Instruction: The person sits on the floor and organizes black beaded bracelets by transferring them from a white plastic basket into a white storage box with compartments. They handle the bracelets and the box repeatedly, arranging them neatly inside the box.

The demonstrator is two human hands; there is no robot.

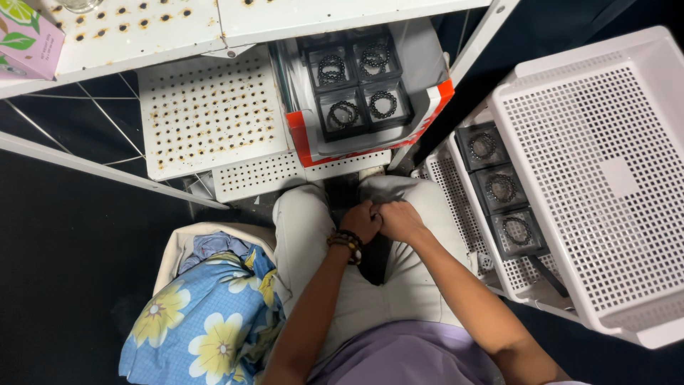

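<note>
The person sits with both hands brought together over their lap, just below the red-edged tray (303,139) that rests on the perforated white shelf (206,107). The left hand (361,221) has its fingers (370,211) curled shut, and the right hand (401,219) is closed the same way, knuckles touching the left; something small may be pinched between them, but from here I cannot tell what. Beaded bracelets (346,242) circle the left wrist.

In the red-edged tray lie four small black boxes, each with a dark bead bracelet (382,104) coiled inside. To the right of that tray, well apart from the hands, a row of three more black bracelet boxes (503,189) sits on a white mesh rack, and just beyond them stands a large white mesh basket (605,171). Below and left of the tray, beside the person's knee, a blue cloth with yellow flowers (203,324) fills a pale bag.
</note>
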